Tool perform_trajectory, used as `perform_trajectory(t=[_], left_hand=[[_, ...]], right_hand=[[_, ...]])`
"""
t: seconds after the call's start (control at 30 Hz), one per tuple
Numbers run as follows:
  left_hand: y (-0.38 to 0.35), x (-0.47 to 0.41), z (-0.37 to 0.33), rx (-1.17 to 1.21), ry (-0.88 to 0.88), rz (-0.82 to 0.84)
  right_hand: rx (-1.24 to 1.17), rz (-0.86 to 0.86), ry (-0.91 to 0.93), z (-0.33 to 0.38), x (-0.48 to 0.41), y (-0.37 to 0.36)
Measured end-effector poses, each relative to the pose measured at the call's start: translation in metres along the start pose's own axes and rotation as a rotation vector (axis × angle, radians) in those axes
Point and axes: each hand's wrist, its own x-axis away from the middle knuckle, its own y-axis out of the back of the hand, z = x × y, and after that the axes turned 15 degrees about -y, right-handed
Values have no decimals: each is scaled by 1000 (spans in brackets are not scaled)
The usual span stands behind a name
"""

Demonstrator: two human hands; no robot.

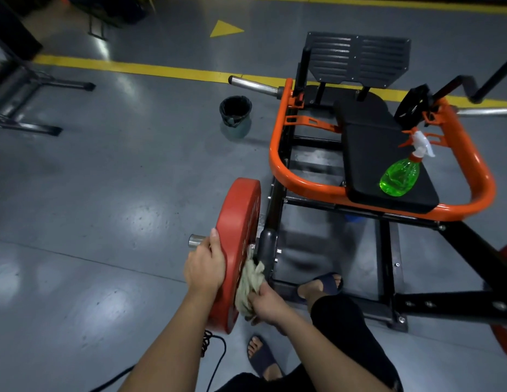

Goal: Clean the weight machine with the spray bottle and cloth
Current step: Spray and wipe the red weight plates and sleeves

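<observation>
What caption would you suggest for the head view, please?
Left hand holds the red plate, right hand holds a cloth against it; spray bottle rests on the seat.

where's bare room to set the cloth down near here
Pad is bare left of the spray bottle, up to the orange rail. Floor between the bin and red plate is open. Crowded: plate's inner side, where the right hand holds the cloth.
</observation>
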Motion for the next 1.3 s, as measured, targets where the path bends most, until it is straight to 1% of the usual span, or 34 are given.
perform_trajectory(t=[0.07,0.1,0.17,0.27,0.33,0.37,0.43,0.57,0.67,0.73,0.8,0.83,0.9,0.97,1.03,1.07,1.13,1.23,1.3], left_hand=[[2,-5,-2,-28,-9,21],[3,-8,-3,-37,-6,32],[4,-16,-8,-39,6,58],[4,-31,-14,-63,31,95],[3,-42,-21,-66,45,121],[3,-48,-24,-71,54,131],[3,-61,-30,-87,79,154],[-1,-88,-39,-123,136,217],[-3,-106,-51,-171,144,281],[-4,-117,-58,-204,137,321],[-6,-126,-64,-218,132,348],[-7,-129,-65,-214,134,349],[-9,-129,-67,-198,122,305],[-9,-126,-66,-189,75,229],[-6,-121,-60,-176,20,185],[-4,-117,-54,-165,6,178],[-1,-106,-38,-144,-7,193],[5,-79,-17,-92,11,202],[5,-61,-12,-53,34,196]], right_hand=[[54,-67,5,0,-1,-1],[-3,-113,8,2,-2,-5],[-215,-157,37,13,0,-13],[-378,-365,203,41,1,-14],[-426,-432,321,55,3,-7],[-409,-439,334,59,4,-2],[-317,-407,270,58,3,6],[-146,-202,105,33,-1,8],[-80,-118,58,19,4,6],[-120,-154,90,25,14,10],[-277,-204,168,40,25,21],[-329,-236,203,48,26,27],[-357,-280,226,64,26,37],[-327,-273,209,73,23,37],[-249,-239,156,73,23,33],[-191,-224,115,68,21,29],[-147,-174,65,52,13,22],[-202,-93,-1,38,9,11],[-322,-148,38,49,16,11]])
